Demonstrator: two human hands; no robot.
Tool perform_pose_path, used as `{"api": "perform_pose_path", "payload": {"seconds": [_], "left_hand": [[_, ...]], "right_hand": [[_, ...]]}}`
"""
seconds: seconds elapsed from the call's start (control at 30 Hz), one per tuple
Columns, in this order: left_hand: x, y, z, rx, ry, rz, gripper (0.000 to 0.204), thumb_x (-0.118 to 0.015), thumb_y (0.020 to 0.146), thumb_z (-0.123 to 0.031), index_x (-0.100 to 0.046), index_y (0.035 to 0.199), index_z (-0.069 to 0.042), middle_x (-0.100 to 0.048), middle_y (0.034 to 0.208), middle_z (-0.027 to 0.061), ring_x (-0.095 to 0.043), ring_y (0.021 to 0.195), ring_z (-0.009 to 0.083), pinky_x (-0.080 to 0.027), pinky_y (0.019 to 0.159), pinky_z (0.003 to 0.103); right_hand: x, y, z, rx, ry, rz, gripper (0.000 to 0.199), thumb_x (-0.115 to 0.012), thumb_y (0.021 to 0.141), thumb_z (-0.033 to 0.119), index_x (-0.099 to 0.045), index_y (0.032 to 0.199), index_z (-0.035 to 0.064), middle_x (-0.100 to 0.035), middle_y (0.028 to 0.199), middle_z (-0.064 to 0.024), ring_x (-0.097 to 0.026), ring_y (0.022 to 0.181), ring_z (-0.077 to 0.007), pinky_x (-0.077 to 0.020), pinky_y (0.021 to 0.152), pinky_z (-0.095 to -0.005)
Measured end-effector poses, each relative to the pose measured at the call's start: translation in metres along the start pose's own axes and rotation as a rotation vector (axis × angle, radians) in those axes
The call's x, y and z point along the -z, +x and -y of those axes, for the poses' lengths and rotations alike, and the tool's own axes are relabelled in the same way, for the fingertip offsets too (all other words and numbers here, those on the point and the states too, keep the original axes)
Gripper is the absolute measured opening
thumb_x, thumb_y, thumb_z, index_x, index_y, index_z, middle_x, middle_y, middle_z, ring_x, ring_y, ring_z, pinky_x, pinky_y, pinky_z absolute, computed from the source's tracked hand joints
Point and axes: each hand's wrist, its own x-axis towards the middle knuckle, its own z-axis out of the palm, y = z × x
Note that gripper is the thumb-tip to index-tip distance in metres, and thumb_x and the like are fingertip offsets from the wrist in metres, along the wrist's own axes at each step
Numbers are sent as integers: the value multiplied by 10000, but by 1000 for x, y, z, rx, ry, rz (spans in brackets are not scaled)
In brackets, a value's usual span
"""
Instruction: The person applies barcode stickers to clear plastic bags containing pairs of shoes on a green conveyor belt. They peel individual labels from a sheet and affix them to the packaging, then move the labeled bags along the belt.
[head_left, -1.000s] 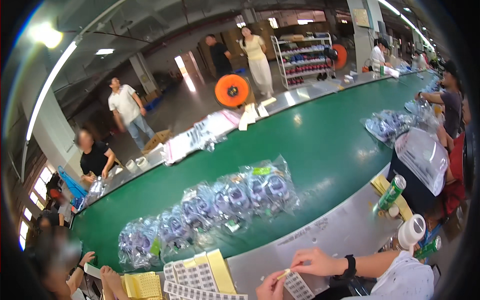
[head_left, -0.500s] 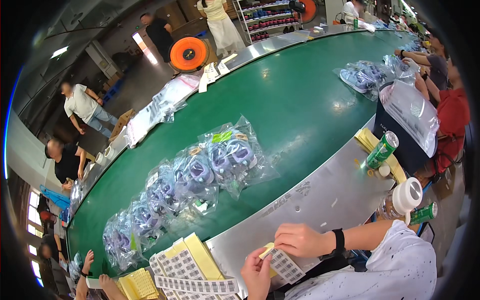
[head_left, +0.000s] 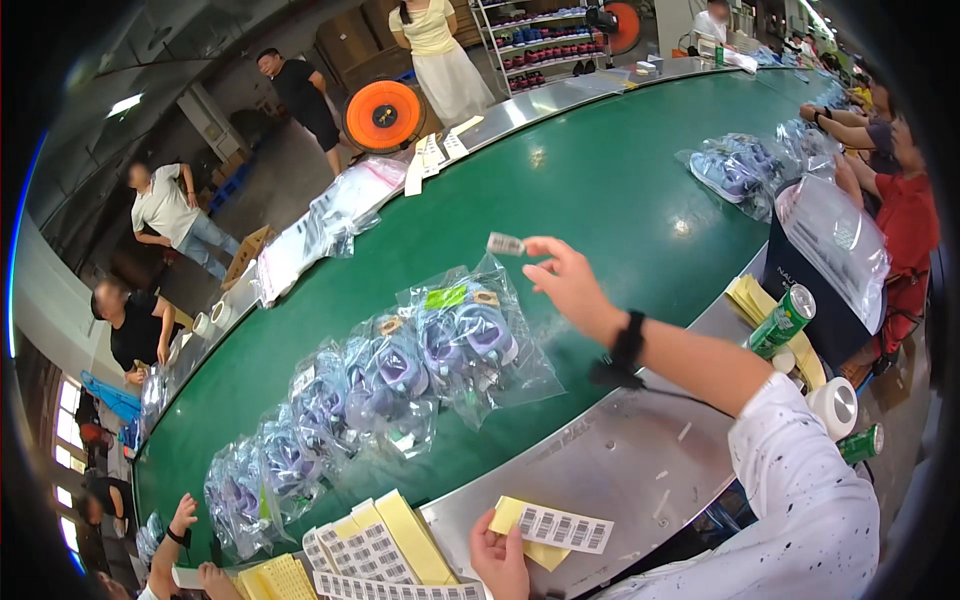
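Note:
Near the front edge of the metal ledge, my left hand (head_left: 500, 562) pinches a strip of white barcode labels (head_left: 568, 529) on yellow backing paper. My right hand (head_left: 572, 283) is stretched out over the green belt, with a single small barcode sticker (head_left: 505, 243) at the tip of its fingers. Just left of and below that hand lies a clear-bagged pair of light blue and lilac shoes (head_left: 468, 338) with a bright green tag. Several more bagged shoes (head_left: 318, 392) run in a row from it toward the lower left.
More label sheets (head_left: 365, 545) lie by my left hand. A green can (head_left: 783, 318), a white-lidded jar (head_left: 832, 403) and a dark box with plastic bags (head_left: 835, 235) stand at the right. Plastic bags (head_left: 330, 220) lie along the belt's far edge. Co-workers sit at both sides.
My right hand has left the label strip and reached up and forward over the belt with one sticker. My left hand still holds the strip, slightly lower and to the left.

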Motion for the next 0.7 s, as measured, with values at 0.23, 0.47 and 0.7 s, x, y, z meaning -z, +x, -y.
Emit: {"api": "perform_pose_path", "payload": {"seconds": [0.23,0.47,0.7], "left_hand": [[5,-2,3,37,51,5,359,-578,857,-20,-483,1202,0,-483,750,-25,-439,608,45,-355,531,173],[11,-1,28,65,71,32,379,-572,856,-3,-464,1219,4,-574,860,42,-535,705,80,-427,595,194],[7,-1,24,70,33,26,379,-567,866,-11,-447,1225,11,-579,913,62,-540,759,96,-432,653,202]], "right_hand": [[-51,64,-74,-316,-745,132,618,-632,749,210,-342,1253,2,-577,1028,-238,-578,930,-393,-481,768,-442],[-27,79,-118,-428,-214,82,703,-606,701,-50,-285,1324,1,-630,788,-166,-619,631,-248,-519,566,-366],[-2,88,-123,-592,86,76,488,-652,764,36,-447,1206,26,-588,793,-72,-562,657,-139,-483,561,-266]]}}
